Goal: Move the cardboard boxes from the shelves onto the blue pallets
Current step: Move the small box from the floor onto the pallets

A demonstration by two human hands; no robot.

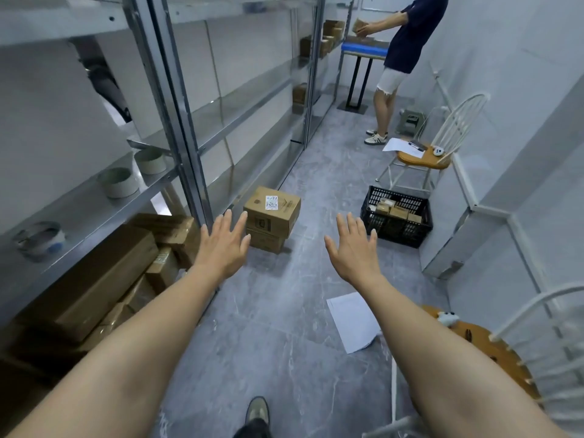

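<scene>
— How far along?
— Barely, I judge. My left hand [222, 245] and right hand [352, 248] are spread wide, holding nothing. Boxes [94, 279] crowd the shelves' [167, 90] bottom level at my left; a stack [271, 219] of two sits on the floor [284, 311] just ahead.
— The pallet [363, 49]?
— Far end, blue, a few boxes apparently on it, another person [407, 42] beside it.

At one o'clock the top edge cuts off the other person [410, 36] above the shoulders, and their body hides the right end of the blue pallet [363, 49]. The label [271, 202] on the floor boxes [271, 221] at the centre is too small to read. At eight o'clock the shelf boxes [94, 279] run off the left edge; at four, the chair [489, 349] is cropped.
</scene>
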